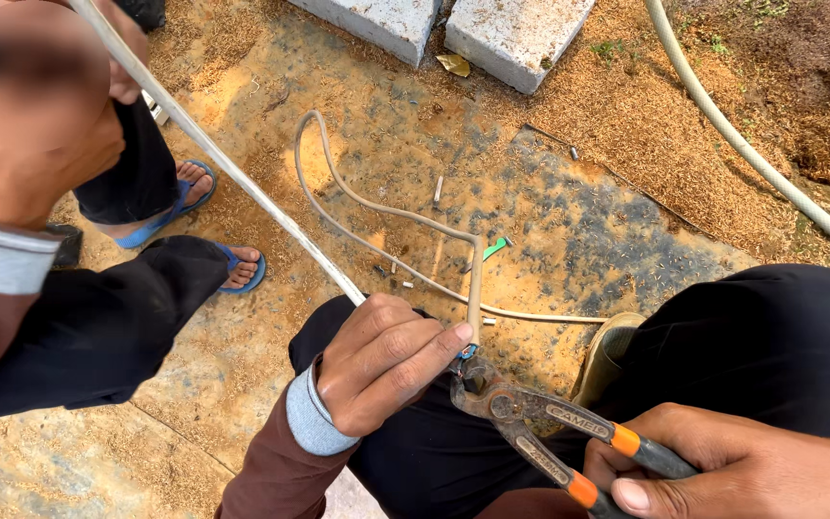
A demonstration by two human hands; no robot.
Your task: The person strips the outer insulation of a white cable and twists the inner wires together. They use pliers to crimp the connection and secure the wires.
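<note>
My left hand [386, 365] pinches the end of a beige flat cable [474, 288] between thumb and fingers, over my lap. The cable loops away across the sandy ground [309, 154]. Small coloured wire cores [468, 352] stick out at the pinched end. My right hand [732, 471], at the bottom right, grips the orange and grey handles of a pair of worn pliers [521, 418]. The jaws of the pliers [473, 380] sit right at the cable end, below my left thumb. A thin white cable [242, 183] runs diagonally from the top left down behind my left hand.
Another person crouches at the left in black trousers and blue flip-flops [242, 269]; their blurred hand [36, 125] is up by the white cable. Two concrete blocks [511, 34] lie at the top, a pale hose [751, 149] at the right. Cable offcuts and a green scrap [495, 248] litter the ground.
</note>
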